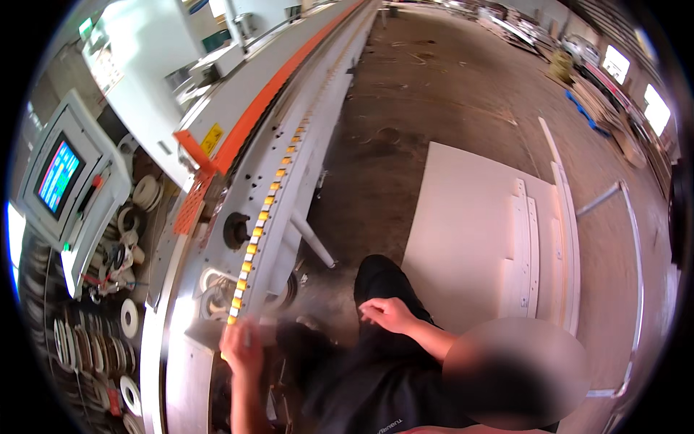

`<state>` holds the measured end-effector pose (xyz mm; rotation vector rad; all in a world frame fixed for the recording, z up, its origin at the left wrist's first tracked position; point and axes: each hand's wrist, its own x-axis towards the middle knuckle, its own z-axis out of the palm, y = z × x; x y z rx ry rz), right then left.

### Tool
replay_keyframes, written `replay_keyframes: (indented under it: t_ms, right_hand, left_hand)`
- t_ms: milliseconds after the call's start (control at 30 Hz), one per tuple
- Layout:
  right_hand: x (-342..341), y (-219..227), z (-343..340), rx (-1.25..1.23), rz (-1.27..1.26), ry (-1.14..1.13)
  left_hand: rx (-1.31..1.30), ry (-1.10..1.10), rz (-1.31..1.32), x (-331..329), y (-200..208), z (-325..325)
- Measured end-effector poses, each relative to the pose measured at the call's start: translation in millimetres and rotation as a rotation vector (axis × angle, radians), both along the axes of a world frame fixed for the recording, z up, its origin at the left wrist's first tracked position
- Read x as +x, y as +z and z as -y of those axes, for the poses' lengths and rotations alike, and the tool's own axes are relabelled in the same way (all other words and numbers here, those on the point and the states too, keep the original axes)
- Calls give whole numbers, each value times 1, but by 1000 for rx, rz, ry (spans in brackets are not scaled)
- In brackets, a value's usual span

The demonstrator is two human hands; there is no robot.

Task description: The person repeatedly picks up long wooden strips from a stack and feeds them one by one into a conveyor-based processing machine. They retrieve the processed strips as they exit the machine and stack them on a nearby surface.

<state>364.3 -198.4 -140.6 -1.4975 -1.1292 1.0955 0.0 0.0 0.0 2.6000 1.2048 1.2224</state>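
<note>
My left hand (242, 347) is at the near end of the yellow roller strip (251, 249) along the long machine's edge. Motion smears its fingers, so whether it grips or only touches the strip's end does not show. Over my black-clad thigh hovers my right hand (390, 315), its fingers pointing left and slightly apart, with nothing seen in them. To the right of my leg lies a large pale board (455, 217). Narrow white strips (522, 246) with small holes rest on top of it.
A control panel (61, 173) with a lit screen stands at left, above rolls of edge banding (94, 347). The machine's orange guard (267, 94) runs into the distance. A metal frame (639, 289) rises at right. A blurred oval hides the lower right.
</note>
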Motion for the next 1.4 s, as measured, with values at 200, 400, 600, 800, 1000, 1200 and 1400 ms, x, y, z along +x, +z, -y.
replay_keyframes:
  t_ms: [200, 400, 600, 800, 1000, 1200, 1400]
  right_hand:
    - [9, -18, 16, 70, 95, -57]
    - [9, -23, 5, 101, 115, 12]
    - [9, -24, 9, 77, 74, -8]
    - [10, -19, -1, 62, 114, -4]
    - [3, -24, -16, 84, 151, 16]
    - [7, -25, -13, 94, 208, 8]
    - [17, -21, -8, 107, 236, 48]
  left_hand:
    - [-74, 279, -114, -75, -1, -97]
    - [40, 446, -373, -133, -18, -166]
    - [79, 658, -458, -133, -30, -182]
    - [19, 692, -434, -127, -34, -198]
    - [18, 697, -459, -103, -31, -216]
    - [0, 698, -457, -41, -28, -260]
    - [48, 693, -418, -4, -35, -295]
